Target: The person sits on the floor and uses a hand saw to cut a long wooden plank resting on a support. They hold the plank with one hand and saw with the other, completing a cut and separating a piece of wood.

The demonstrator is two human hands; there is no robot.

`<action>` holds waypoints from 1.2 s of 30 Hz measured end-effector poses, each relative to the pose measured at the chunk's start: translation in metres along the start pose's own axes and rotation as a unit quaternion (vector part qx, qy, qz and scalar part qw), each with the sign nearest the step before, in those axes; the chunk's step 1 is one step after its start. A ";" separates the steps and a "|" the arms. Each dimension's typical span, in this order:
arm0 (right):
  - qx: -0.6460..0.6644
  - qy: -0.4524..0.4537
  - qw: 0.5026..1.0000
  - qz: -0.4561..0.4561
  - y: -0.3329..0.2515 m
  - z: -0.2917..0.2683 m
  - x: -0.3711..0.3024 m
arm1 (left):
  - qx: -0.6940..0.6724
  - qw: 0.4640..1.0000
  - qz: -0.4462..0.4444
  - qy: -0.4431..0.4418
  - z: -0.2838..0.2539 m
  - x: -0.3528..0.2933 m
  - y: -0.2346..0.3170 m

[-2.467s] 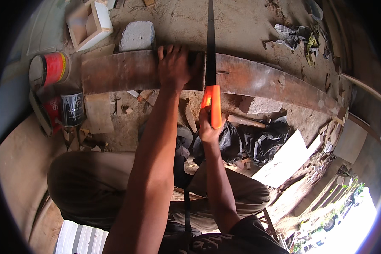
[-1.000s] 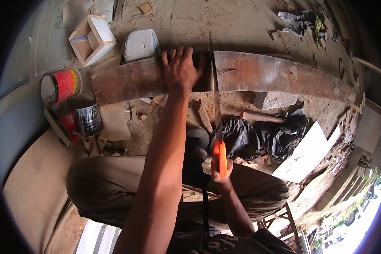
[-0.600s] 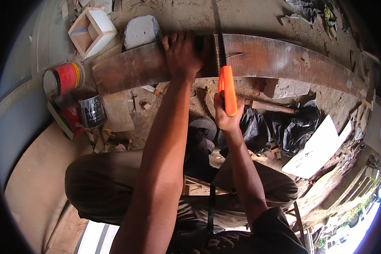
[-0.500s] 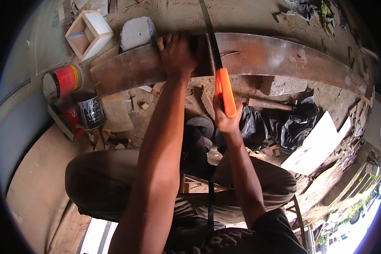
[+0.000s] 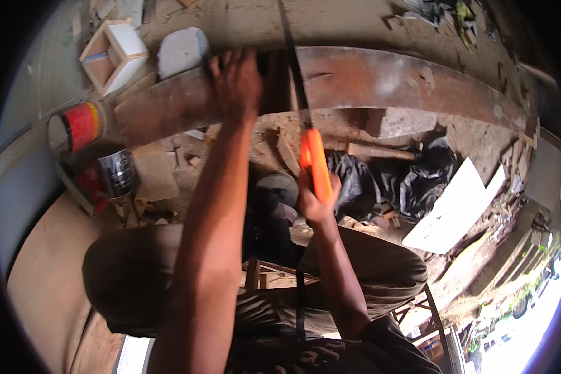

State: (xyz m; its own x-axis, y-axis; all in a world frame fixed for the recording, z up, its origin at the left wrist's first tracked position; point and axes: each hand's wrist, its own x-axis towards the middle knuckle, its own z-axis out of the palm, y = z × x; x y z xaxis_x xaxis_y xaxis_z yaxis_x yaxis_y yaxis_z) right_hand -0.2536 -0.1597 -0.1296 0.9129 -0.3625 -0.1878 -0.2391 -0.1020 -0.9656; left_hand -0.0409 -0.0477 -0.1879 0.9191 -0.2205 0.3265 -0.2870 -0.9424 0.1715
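Observation:
My right hand (image 5: 318,204) is closed round the orange handle of a handsaw (image 5: 318,167). The saw's dark blade runs away from me across a long, reddish-brown wooden board (image 5: 368,78), and a narrow light line shows beside the blade at the board. On the board just left of the blade, my left hand (image 5: 238,82) lies with its fingers spread, slightly blurred. The blade's far end runs up to the top of the view.
Behind the board's left part sit a whitish block (image 5: 184,53) and a small open wooden box (image 5: 129,42). Paint cans (image 5: 116,173) stand at the left. Nearer on the right are a wooden-handled tool (image 5: 380,151), black plastic (image 5: 421,181) and a white sheet (image 5: 445,209).
My right hand has drawn the saw back toward me, its handle now farther from the board. The whole view has shifted a little, and my left hand stays on the board.

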 end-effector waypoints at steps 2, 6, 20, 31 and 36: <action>0.039 0.003 0.999 -0.011 -0.007 0.008 0.038 | -0.033 0.999 -0.009 -0.019 -0.007 0.004 0.004; -0.020 0.022 0.988 -0.154 -0.040 -0.025 0.044 | -0.057 0.994 -0.031 -0.088 -0.010 0.007 0.011; 0.018 0.083 0.995 0.055 -0.063 -0.147 -0.084 | -0.193 0.940 -0.052 -0.275 -0.035 0.002 -0.020; -0.031 0.024 0.999 -0.011 -0.072 -0.195 -0.092 | 0.000 0.959 0.038 -0.281 -0.117 0.010 0.030; -0.001 0.032 0.997 -0.064 -0.077 -0.213 -0.115 | 0.073 0.973 0.025 -0.216 -0.139 0.020 0.062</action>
State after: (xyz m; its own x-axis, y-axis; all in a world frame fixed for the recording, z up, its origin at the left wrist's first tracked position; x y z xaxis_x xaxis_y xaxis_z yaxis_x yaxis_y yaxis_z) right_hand -0.4105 -0.3077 0.0050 0.9133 -0.4041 -0.0505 -0.1218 -0.1526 -0.9808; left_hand -0.0783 -0.0756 -0.0414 0.9417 -0.3226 -0.0956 -0.3222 -0.9465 0.0206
